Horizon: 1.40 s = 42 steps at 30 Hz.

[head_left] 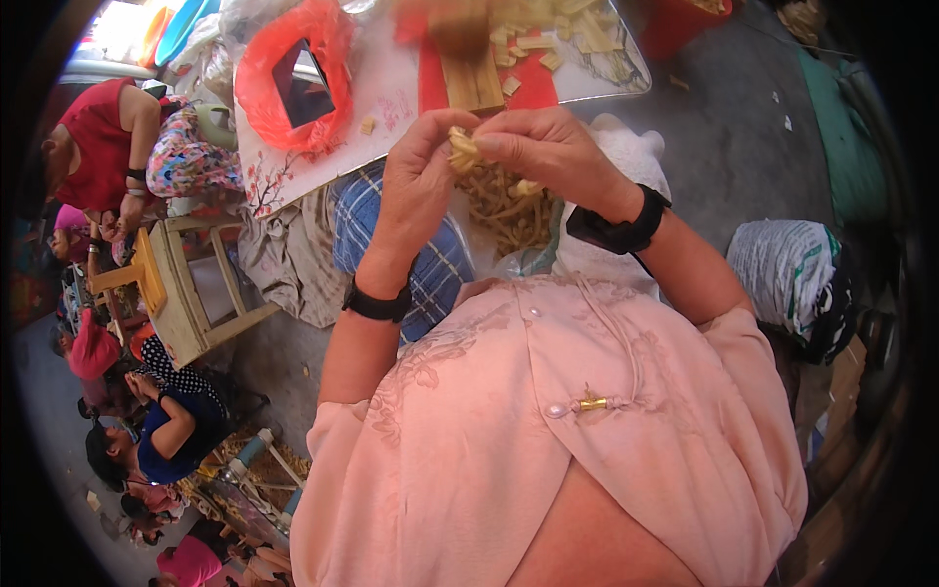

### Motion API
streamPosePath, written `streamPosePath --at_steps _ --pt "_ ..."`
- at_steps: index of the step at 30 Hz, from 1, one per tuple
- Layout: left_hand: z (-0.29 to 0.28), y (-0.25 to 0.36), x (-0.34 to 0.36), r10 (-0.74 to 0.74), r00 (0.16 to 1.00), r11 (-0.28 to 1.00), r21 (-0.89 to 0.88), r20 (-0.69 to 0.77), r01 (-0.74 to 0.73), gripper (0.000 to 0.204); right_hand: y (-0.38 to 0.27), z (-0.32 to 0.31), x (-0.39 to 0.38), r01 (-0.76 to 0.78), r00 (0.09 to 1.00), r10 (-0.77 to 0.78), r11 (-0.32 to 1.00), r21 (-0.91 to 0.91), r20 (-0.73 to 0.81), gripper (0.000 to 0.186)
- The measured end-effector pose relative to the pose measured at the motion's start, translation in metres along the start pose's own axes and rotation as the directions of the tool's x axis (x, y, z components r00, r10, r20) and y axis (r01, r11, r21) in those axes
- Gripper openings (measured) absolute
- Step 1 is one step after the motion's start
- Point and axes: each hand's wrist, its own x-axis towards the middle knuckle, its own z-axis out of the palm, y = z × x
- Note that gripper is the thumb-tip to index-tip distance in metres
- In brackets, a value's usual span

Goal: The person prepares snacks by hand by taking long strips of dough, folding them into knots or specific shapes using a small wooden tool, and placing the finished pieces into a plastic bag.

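Over my lap, my left hand and my right hand meet with their fingertips. Between them is a small pale-yellow knotted strip, its ends fanned out; the left fingers pinch it and the right thumb presses on it. Another pale-yellow piece shows just under my right hand; I cannot tell whether its fingers touch it. Below both hands lies a heap of brownish-yellow strips in clear plastic on my lap. Each wrist wears a dark band.
A table ahead bears a red plastic bag with a phone, a wooden board, a red cloth and cut yellow pieces. Wooden stools and several seated people are at left. A white woven sack stands at right.
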Motion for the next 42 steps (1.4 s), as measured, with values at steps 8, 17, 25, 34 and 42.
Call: streamPosePath --at_steps 8,17,25,34,42 --pt "0.021 0.005 -0.003 0.013 0.975 0.997 -0.074 -0.22 -0.03 0.02 -0.001 0.008 0.001 -0.162 0.977 0.18 0.974 0.156 -0.114 0.019" --pt "-0.006 0.009 0.002 0.107 0.959 0.981 0.182 -0.262 -0.06 0.01 0.0 -0.026 0.0 -0.371 0.895 0.433 0.856 0.361 -0.107 0.033" --pt "0.01 0.022 -0.003 0.223 0.966 0.584 0.775 0.133 -0.241 0.023 0.014 -0.001 0.001 -0.212 0.976 0.217 0.966 0.149 -0.02 0.015" --pt "-0.009 -0.005 0.01 0.28 0.946 0.324 0.911 0.164 -0.254 0.009 -0.001 0.005 0.002 -0.243 0.97 0.244 0.966 0.085 0.007 0.01" --pt "-0.02 -0.016 0.032 -0.255 0.964 0.967 0.014 0.072 0.255 0.017 0.03 -0.032 0.026 -0.091 0.977 -0.002 0.9 -0.426 -0.214 0.024"
